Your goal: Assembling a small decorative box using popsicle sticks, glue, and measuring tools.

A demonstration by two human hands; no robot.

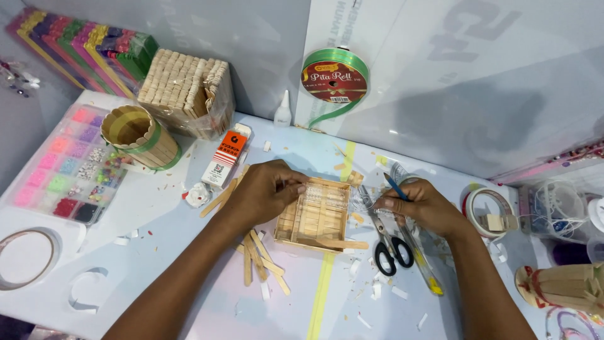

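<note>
**Stick box under both my hands**

Stick box (316,217), a shallow square tray of flat wooden sticks, sits on the white table (189,296) right in front of me. My left hand (264,192) curls over its upper left corner, fingertips pinched on what looks like a strip of clear tape across the top edge, though the glare makes that hard to judge. My right hand (425,204) rests just beside the box's right side, closed around a blue pen (396,187). Black-handled scissors (387,242) lie below that hand. Loose sticks (261,261) are scattered near my left wrist.
</note>
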